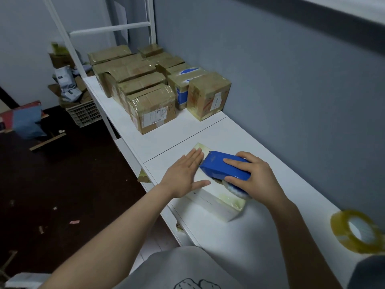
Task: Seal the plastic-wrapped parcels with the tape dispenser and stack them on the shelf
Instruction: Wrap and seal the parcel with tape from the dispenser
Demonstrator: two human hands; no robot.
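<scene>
I am looking down on a long white shelf (260, 155) that runs along a grey-blue wall (291, 80), with a dark floor to its left.

1. Far left, on the floor: a slatted crate (84, 113) filled with packaging scraps. It is not part of the work.
2. Far end of the shelf: the sealed parcels (152, 105), brown boxes under glossy wrap and tape. They are packed touching one another in rows, and some are stacked two high. I judge this portion of the task complete.
3. Near centre: the left hand (185, 176) lies flat on the white parcel (210, 197). Its fingers are straight and close together, pressing the top face to steady it.
4. The white parcel lies on the shelf, well apart from the stack. Yellowish tape shows at its far and near ends.
5. The blue tape dispenser (220, 165) rests on the parcel top, just beside the left fingertips.
6. The right hand (256, 176) grips the dispenser body, fingers curled over it.
7. Near right: a spare tape roll (337, 226) stands on the shelf.

Assessment: sealing of this parcel is in progress. The strip beneath the dispenser is hidden, so I cannot tell how much of this pass is laid. Stacking this parcel is not yet done.
</scene>
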